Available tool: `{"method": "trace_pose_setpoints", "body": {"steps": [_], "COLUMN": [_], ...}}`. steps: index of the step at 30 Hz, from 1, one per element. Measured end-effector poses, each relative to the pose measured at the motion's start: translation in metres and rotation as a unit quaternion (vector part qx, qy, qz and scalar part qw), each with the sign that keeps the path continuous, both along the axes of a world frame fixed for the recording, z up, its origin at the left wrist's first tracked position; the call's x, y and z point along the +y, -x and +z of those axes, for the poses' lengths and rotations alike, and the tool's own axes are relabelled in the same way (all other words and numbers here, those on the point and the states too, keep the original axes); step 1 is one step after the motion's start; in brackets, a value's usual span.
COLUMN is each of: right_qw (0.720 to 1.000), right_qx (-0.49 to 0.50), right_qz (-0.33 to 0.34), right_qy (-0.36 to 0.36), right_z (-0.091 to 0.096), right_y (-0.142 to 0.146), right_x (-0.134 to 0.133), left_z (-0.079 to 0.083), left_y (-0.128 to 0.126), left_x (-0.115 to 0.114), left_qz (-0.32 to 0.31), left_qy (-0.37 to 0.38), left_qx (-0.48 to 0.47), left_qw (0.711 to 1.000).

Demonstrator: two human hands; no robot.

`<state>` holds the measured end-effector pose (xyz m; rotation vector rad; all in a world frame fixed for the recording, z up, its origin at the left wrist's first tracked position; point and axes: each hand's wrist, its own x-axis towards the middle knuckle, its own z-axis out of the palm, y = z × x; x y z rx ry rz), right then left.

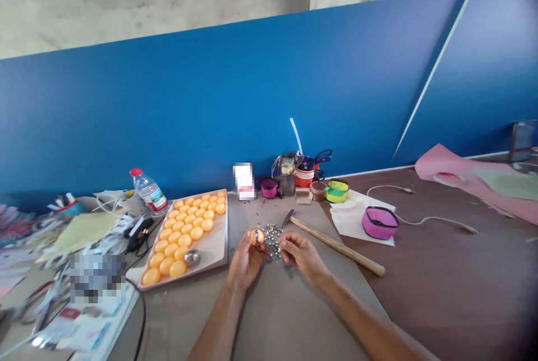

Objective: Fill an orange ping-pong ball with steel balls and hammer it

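Note:
In the head view my left hand point(247, 260) is closed round an orange ball point(257, 237), which looks like a table tennis ball and has some silvery metal bits on its surface. Beside it on the grey mat lies a loose heap of small shiny metal pieces point(273, 237), like studs or beads. My right hand point(303, 254) is at the heap's right edge, thumb and fingers pinched together; whatever they hold is too small to make out. To the left, a shallow box point(214, 249) contains rows of plain orange balls point(172, 250) and a ball covered in silver pieces point(192, 258).
A hammer point(336, 243) with a wooden handle lies right of the heap. Farther right is a pink-purple container point(380, 223) on white paper point(348, 218). Small pots and a red cup point(305, 177) stand along the blue partition point(210, 114). A plastic bottle point(150, 193) stands behind the box.

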<state>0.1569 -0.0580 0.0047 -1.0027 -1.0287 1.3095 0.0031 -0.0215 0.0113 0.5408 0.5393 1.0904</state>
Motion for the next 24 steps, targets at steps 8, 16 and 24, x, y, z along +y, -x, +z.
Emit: {"method": "trace_pose_setpoints", "body": {"steps": [8,16,24], "right_qw": [0.999,0.999,0.994], "right_qx": [0.034,-0.041,-0.095], "right_qz": [0.019,-0.020,-0.038], "right_qy": [0.018,-0.005,-0.025], "right_z": [0.011,0.004,0.002], "right_y": [0.006,0.012,0.013], "right_x": [-0.008,-0.003,-0.002], "left_z": [-0.003,-0.007,-0.005], "left_y": [-0.005,-0.008,-0.012], "left_x": [-0.006,-0.006,-0.008], "left_qz": [-0.028,-0.039,-0.051], "left_qy": [-0.013,-0.032,-0.052], "left_qx": [0.034,0.028,0.031], "left_qw": [0.999,0.998,0.997]}}
